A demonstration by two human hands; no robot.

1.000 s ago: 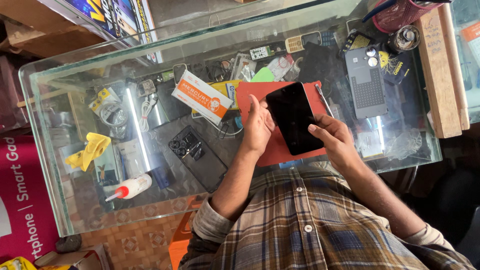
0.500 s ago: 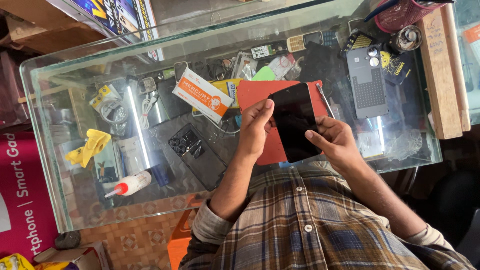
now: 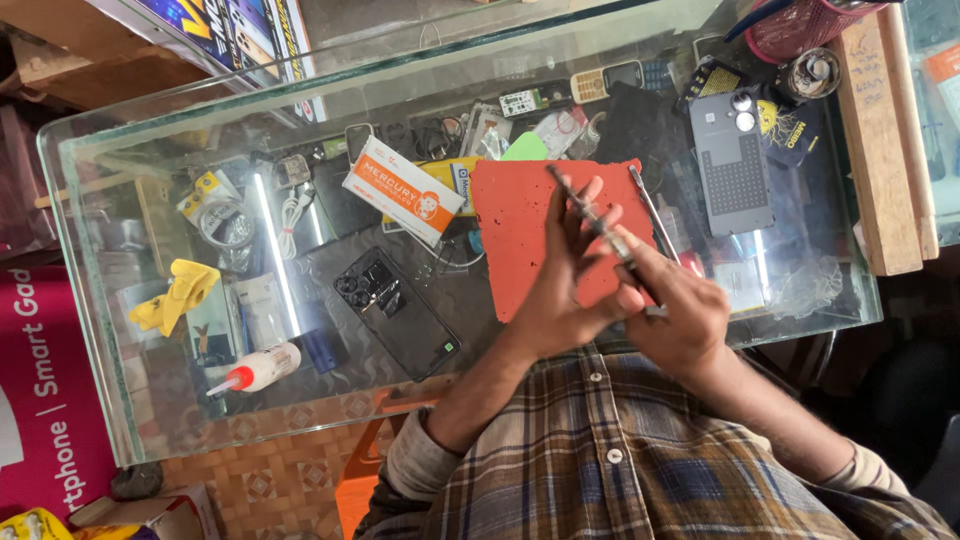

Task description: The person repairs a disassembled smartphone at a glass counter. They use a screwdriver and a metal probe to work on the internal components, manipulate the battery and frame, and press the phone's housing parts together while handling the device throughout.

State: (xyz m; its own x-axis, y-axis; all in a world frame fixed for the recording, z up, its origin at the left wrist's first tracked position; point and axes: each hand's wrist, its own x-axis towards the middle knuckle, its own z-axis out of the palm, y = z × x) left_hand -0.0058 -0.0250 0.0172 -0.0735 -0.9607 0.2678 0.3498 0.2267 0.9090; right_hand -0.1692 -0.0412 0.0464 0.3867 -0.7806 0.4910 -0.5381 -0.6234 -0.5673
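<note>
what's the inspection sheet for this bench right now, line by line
surface: glass counter top, see-through, with a shelf of goods beneath; red mat lies on it.
job's things: thin dark phone, held edge-on above the red mat.
clutter: orange-and-white box, black phone lying back up, grey phone, glue bottle, yellow cloth, metal rod.
hands: left hand presses flat against the thin dark phone; right hand pinches its near end.
cables: coiled white cable under the glass.
surroundings: wooden plank at one end, red mesh basket, pink banner, tiled floor.
</note>
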